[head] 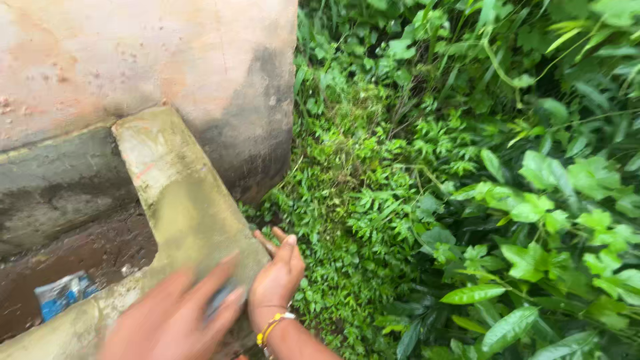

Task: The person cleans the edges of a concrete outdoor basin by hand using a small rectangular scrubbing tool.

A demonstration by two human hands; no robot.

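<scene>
Two hands at work: both are showing low in the frame, close together by the concrete.
Wall (pixel 133 60): it is standing stained pink and dark along the top left.
Plants (pixel 467 180): they are crowding the whole right side, running right up to the wall.
Curb (pixel 180 200): this mossy concrete edge is slanting down from the wall, with wet soil (pixel 100 250) lying on its left.
Left hand (pixel 177 317): it is blurring over the curb, fingers spread apart; I cannot tell whether it is holding anything.
Right hand (pixel 277 283): it is resting at the curb's end beside the plants, fingers closing around a thin brown stick (pixel 265 243), a yellow bracelet (pixel 270 327) sitting on the wrist.
Wrapper (pixel 63 293): this blue scrap is lying on the soil, well apart from both hands.
</scene>
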